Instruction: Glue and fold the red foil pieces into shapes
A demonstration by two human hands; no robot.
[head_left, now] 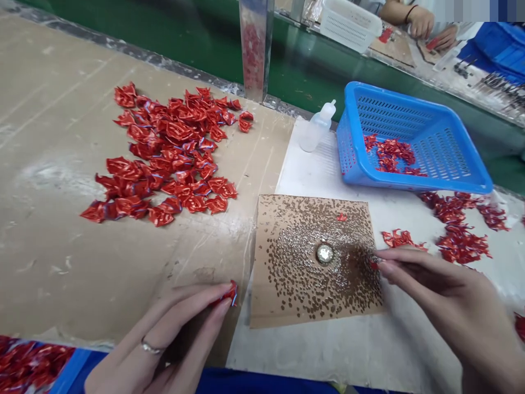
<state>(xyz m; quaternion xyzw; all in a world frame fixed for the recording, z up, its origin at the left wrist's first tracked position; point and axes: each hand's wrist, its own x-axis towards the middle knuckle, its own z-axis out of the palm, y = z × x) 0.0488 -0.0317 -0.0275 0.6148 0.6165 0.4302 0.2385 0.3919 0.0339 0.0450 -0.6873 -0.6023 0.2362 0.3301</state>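
At 8 o'clock on the tan worktop, a blue plastic bin of glossy red pieces shows at the near edge. At 10 o'clock spreads a loose heap of shiny red folded pieces with thin bluish edges. The left hand, wearing 1 silver ring, is at 7 o'clock, pinching 1 red folded piece between thumb and fingers. At 5 o'clock lies a square brown cardboard sheet speckled with dark, wet-looking spots, a round silvery disc near its middle. A translucent white squeeze bottle stands at 1 o'clock, near a blue perforated plastic basket at 2 o'clock, with more red pieces inside. At 4 o'clock the right hand pinches a small red piece, mostly hidden, at the sheet's 3 o'clock edge. Spiky red clusters lie at 3 o'clock.
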